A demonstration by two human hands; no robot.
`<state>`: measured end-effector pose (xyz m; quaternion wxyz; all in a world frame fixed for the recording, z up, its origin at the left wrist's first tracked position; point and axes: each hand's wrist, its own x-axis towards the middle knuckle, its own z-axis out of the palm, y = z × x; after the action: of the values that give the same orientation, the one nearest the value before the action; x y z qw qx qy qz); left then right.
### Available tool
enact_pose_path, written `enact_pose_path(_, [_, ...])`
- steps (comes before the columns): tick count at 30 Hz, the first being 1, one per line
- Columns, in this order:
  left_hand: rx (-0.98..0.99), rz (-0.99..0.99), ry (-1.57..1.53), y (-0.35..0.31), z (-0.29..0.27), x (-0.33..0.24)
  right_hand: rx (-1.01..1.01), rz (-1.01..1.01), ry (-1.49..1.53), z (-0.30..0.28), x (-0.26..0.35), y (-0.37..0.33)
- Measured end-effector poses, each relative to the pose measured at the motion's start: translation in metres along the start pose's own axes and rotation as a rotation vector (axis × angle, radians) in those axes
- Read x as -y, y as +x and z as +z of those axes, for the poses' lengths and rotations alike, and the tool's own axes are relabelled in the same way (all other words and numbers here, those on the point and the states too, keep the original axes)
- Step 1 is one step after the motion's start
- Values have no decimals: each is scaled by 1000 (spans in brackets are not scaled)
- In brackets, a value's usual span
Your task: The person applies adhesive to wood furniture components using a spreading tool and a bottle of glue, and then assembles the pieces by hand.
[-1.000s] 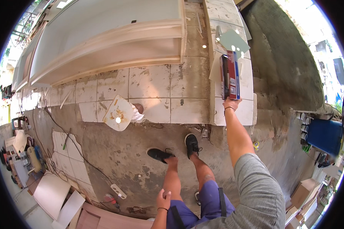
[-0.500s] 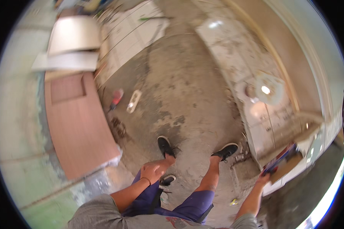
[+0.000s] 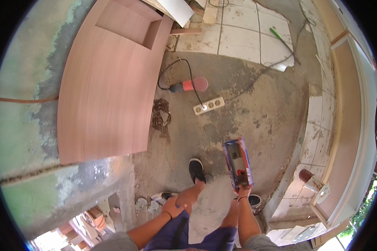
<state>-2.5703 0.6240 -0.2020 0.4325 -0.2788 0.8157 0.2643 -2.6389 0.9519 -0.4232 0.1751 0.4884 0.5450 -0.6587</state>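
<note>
My right hand (image 3: 243,191) grips the near end of a long box (image 3: 246,157) with blue and red edges. The side facing up shows a dark brown inside with a grey piece and a red part, whose kind I cannot make out. The box is held above the concrete floor, in front of my right foot. My left hand (image 3: 170,208) hangs by my left knee, fingers loosely stretched and holding nothing. Ahead on the floor lie a red and black sander-like power tool (image 3: 189,85) with a round pad and a white power strip (image 3: 209,106) with a plug in it.
A wood-grain panel or cabinet (image 3: 109,92) with a recess stands at the left. White tiles (image 3: 238,37) cover the far floor, with a green-handled tool (image 3: 275,33) on them. A tiled ledge (image 3: 295,190) runs along the right, bearing a brown cylinder (image 3: 305,175). A cable (image 3: 255,79) crosses the floor.
My view has turned left. My right hand has brought the box from above the right ledge to the front of my body. My left hand stays by my left knee.
</note>
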Motion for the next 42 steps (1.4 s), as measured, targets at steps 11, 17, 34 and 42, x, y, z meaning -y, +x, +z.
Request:
enact_pose_path(11, [-114, 25, -287, 32, -15, -15, 244, -325, -397, 299, 262, 36])
enact_pose_path(17, [-83, -60, -350, 65, -69, -52, 288, -365, -544, 452, 376, 85])
enact_pose_path(34, [99, -246, -368, 41, -182, -291, 531, 38, -455, 698, 514, 366])
enact_pose_path(42, [135, -373, -497, 80, -237, -335, 478, -69, -358, 807, 554, 392])
